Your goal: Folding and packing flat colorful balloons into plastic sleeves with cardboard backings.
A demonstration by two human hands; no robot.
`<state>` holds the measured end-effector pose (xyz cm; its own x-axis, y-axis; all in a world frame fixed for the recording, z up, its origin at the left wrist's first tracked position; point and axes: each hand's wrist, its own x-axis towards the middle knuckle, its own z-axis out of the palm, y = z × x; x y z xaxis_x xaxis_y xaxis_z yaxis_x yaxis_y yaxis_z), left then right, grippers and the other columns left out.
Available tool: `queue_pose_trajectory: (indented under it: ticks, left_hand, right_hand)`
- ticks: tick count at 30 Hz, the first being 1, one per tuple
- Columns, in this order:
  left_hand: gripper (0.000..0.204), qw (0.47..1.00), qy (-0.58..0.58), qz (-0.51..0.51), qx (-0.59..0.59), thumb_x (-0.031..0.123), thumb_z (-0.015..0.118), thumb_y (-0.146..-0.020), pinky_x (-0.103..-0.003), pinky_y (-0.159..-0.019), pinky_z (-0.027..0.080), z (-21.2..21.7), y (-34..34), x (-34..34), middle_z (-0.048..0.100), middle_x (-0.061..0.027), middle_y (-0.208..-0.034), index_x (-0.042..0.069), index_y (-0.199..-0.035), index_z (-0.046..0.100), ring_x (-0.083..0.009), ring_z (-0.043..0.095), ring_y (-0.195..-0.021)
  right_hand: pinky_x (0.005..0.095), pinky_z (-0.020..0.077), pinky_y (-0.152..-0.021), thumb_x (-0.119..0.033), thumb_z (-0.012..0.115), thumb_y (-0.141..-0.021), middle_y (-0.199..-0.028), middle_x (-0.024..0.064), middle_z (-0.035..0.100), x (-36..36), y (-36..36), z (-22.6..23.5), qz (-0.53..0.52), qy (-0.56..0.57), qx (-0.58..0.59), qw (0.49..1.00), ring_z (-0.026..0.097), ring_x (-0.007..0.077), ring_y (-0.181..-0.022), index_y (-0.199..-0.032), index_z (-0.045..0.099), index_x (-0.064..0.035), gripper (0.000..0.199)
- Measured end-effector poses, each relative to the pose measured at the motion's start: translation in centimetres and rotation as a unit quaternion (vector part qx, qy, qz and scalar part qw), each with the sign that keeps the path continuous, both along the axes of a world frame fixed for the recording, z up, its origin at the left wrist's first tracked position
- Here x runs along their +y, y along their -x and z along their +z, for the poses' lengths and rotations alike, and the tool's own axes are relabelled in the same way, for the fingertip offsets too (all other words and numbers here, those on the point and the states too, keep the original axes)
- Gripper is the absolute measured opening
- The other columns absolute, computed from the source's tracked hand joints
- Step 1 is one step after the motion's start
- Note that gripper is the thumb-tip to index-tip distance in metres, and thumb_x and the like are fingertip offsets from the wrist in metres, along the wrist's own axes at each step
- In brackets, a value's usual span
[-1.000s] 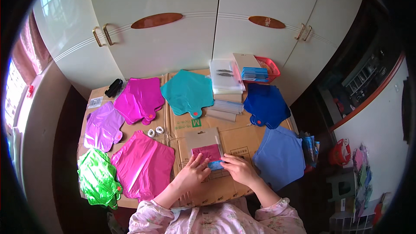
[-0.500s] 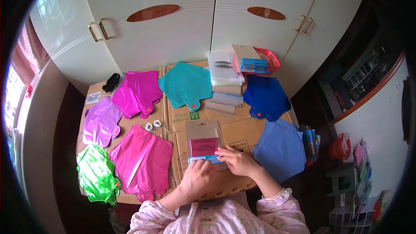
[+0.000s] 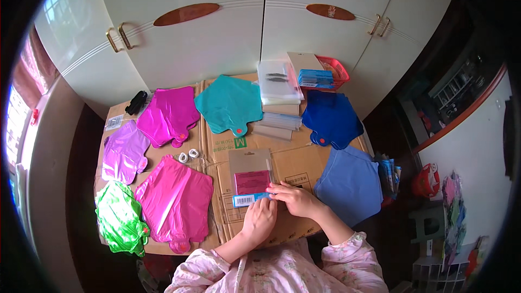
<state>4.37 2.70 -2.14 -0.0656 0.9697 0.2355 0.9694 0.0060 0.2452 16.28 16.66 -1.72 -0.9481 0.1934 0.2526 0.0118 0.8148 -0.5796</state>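
Observation:
A flat packet (image 3: 249, 160) lies on the cardboard in front of me. It has a grey top with a hang hole, a folded magenta foil piece (image 3: 252, 183) in the middle, and a blue label strip (image 3: 244, 200) with a barcode along its near edge. My left hand (image 3: 260, 220) is closed, its curled fingers at the right end of the blue strip and the fingertips hidden. The fingers of my right hand (image 3: 296, 199) are bent together over the packet's lower right corner, gripping it. Both hands nearly touch there.
Foil balloons lie around the cardboard: green (image 3: 120, 217), pink (image 3: 176, 201), lilac (image 3: 125, 153), magenta (image 3: 169, 114), teal (image 3: 229, 104), dark blue (image 3: 332, 118) and pale blue (image 3: 350, 187). Behind are clear bags (image 3: 278, 89), cards (image 3: 277, 132) and a red basket (image 3: 341, 73). White ribbon rolls (image 3: 188, 155) sit left.
My left hand has slid right along the blue strip toward my right hand, uncovering the barcode. My right hand stays at the packet's corner. The whole view has shifted slightly.

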Motion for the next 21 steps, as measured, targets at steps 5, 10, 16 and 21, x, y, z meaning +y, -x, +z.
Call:
queue_pose_trajectory:
  ticks: [5, 10, 16, 21]
  left_hand:
    - [0.010, 0.999, 0.004, -0.021, -0.043, 0.009, 0.053, -0.081, -0.038, -0.072, 0.044, 0.5, 0.0, -0.1, 0.053, -0.0126, -0.084, 0.002, -0.089, 0.053, -0.0275, 0.053, -0.082]
    - [0.013, 0.981, -0.055, -0.055, -0.178, 0.008, 0.058, -0.081, -0.039, -0.075, 0.041, 2.2, 0.5, -1.6, 0.052, -0.0142, -0.088, 0.002, -0.092, 0.054, -0.0304, 0.050, -0.085]
    - [0.014, 0.992, -0.013, -0.035, -0.117, 0.014, 0.063, -0.081, -0.037, -0.073, 0.040, 2.7, 2.3, -2.3, 0.055, -0.0080, -0.090, 0.007, -0.093, 0.058, -0.0262, 0.052, -0.084]
    - [0.011, 0.998, -0.048, -0.020, -0.043, 0.018, 0.060, -0.083, -0.037, -0.071, 0.040, 0.4, 1.1, -0.8, 0.053, -0.0066, -0.084, 0.008, -0.089, 0.059, -0.0238, 0.052, -0.080]
  right_hand:
    - [0.0408, 0.0366, -0.108, 0.005, 0.055, -0.076, -0.128, 0.0090, 0.057, 0.0, 0.0, 0.0, 0.013, -0.010, 0.004, 1.000, 0.049, 0.0236, -0.125, -0.107, 0.063, -0.0004, 0.032]
    - [0.0412, 0.0360, -0.109, 0.004, 0.058, -0.074, -0.130, 0.0102, 0.055, -0.4, -0.1, 0.6, 0.011, -0.009, -0.004, 1.000, 0.047, 0.0240, -0.127, -0.110, 0.060, -0.0003, 0.037]
    - [0.0407, 0.0348, -0.110, 0.008, 0.052, -0.074, -0.132, 0.0108, 0.053, 0.3, -0.4, 0.2, 0.037, -0.006, -0.005, 0.999, 0.045, 0.0242, -0.129, -0.111, 0.060, 0.0007, 0.039]
    - [0.0402, 0.0347, -0.110, 0.010, 0.049, -0.075, -0.131, 0.0107, 0.054, 0.2, -0.3, -0.2, 0.034, -0.012, -0.009, 0.999, 0.045, 0.0243, -0.129, -0.111, 0.060, 0.0017, 0.039]
